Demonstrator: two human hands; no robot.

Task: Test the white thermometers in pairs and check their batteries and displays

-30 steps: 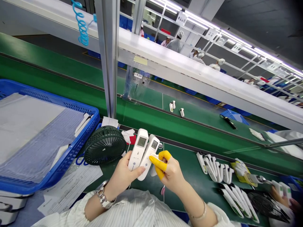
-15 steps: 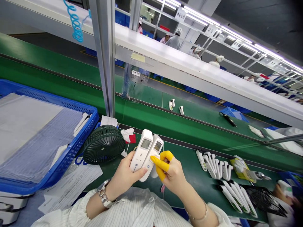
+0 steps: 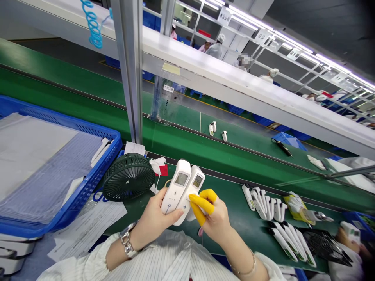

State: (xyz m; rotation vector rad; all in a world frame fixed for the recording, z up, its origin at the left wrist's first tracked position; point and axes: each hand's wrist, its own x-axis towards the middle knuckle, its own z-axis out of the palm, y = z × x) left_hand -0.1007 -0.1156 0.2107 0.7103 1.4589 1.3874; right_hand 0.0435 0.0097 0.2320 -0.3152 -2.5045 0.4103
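Two white handheld infrared thermometers, the left one (image 3: 175, 188) and the right one (image 3: 190, 189), lie side by side in my left hand (image 3: 159, 210), screens facing up. My left thumb crosses their lower ends. The left screen looks grey and blank; the right one shows dark characters on a yellowish ground. My right hand (image 3: 215, 218) wears yellow finger covers. Its fingers are bent together against the right thermometer's face, below the screen. A bit of white shows at these fingertips, but I cannot tell what it is.
A dark green fan (image 3: 129, 177) stands beside a blue basket (image 3: 117, 150) at left, with paper sheets (image 3: 90, 226) below. Several white thermometers (image 3: 263, 205) and white casings (image 3: 293, 242) lie on the green bench at right. Another person's hand (image 3: 345, 236) holds a white device there. A metal post (image 3: 129, 78) rises ahead.
My right fingers and the right thermometer have shifted slightly up and to the right. The characters on its screen look different. My left hand keeps its hold on both thermometers.
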